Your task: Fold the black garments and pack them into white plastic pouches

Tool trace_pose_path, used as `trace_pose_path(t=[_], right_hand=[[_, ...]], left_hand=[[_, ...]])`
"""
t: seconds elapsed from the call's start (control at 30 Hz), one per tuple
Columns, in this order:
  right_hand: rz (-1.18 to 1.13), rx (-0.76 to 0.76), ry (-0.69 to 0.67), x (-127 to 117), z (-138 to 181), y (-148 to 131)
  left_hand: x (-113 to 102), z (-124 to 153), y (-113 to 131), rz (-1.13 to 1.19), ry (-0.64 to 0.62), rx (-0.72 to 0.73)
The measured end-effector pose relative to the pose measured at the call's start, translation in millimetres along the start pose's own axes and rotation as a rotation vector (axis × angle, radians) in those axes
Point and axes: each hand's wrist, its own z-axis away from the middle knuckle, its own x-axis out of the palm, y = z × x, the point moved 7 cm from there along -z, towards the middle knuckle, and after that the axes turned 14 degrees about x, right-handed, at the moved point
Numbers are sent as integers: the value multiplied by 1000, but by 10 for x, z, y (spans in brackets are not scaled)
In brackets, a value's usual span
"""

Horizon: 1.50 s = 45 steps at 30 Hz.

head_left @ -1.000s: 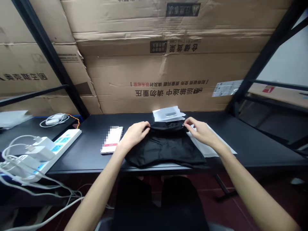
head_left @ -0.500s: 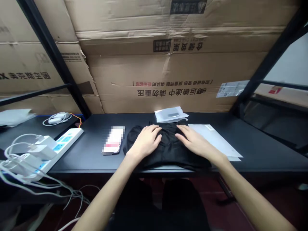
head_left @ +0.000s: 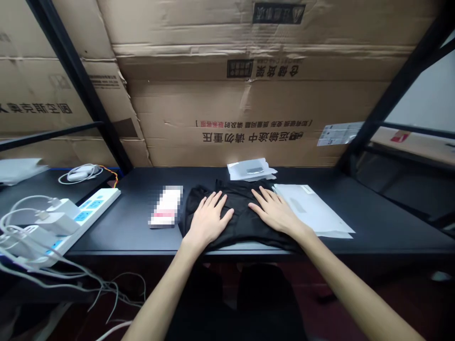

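Note:
A folded black cloth garment (head_left: 239, 228) lies on the black table (head_left: 117, 232), a little left of the middle. My left hand (head_left: 209, 220) rests flat on its left half with the fingers spread. My right hand (head_left: 275, 213) presses flat on its right half, fingertips pointing inward. Neither hand grips the cloth. A phone (head_left: 165, 207) with a blurred screen lies just left of the garment, near my left hand. To the right, a flat white plastic bag (head_left: 309, 208) lies close to my right hand.
A small clear packet (head_left: 250, 170) lies behind the garment. A white power strip (head_left: 95, 208) with plugged-in chargers (head_left: 59, 221) and tangled cables sits at the left. Large cardboard boxes (head_left: 249, 99) on a black shelf frame (head_left: 80, 90) stand behind the table.
My hands have let go of the garment's far edge and now lie flat on it, fingers spread. The garment is folded over toward the table's far side, and the white bag sits slightly nearer it.

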Motion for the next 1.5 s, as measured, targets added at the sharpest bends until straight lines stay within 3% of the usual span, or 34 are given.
trace_pose_path(t=[0.13, 0.27, 0.4, 0.5, 0.67, 1.07, 1.23, 1.37, 1.5], right_hand=[[-147, -10, 10, -145, -11, -4], [-334, 2, 64, -542, -236, 191], [-187, 138, 241, -904, -661, 557], [-81, 127, 244, -884, -937, 653], [-152, 113, 260, -674, -1104, 663], [-786, 67, 356, -762, -1179, 564], [-1115, 43, 495, -1017, -844, 476], [-1245, 1, 644, -1192, -159, 273], [-1267, 29, 707, -1114, 464, 2]], left_hand=[[-69, 0, 9, 55, -20, 2], [-308, 67, 136, 158, 85, 89], [-476, 195, 250, 205, 169, 141], [-517, 261, 266, 204, 224, 147], [-489, 305, 186, 304, 259, 113], [-470, 330, 150, 354, 262, 86], [-497, 359, 137, 344, 322, 109], [-568, 402, 172, 328, 414, 163], [-619, 424, 254, 225, 441, 230]])
